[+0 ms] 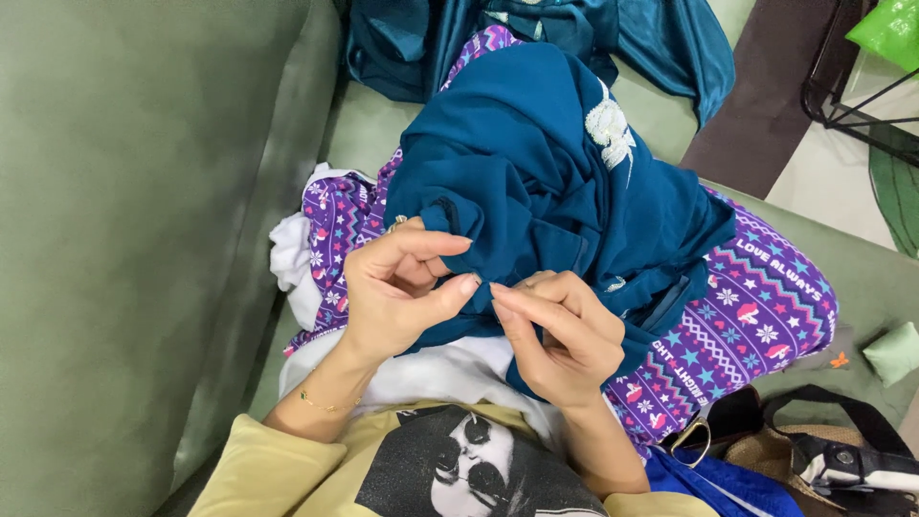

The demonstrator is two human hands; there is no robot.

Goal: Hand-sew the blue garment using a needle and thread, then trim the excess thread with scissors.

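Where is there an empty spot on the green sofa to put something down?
The green sofa seat shows bare between the teal fabric pile and the backrest, and again at the right, between the purple patterned cloth and the small green cushion. The middle is crowded: the left hand and right hand pinch the teal fabric there.

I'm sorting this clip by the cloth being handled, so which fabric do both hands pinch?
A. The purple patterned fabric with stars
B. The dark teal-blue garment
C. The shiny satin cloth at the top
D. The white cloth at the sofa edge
B: the left hand and right hand both pinch an edge of the dark teal-blue garment, which lies over the purple patterned fabric.
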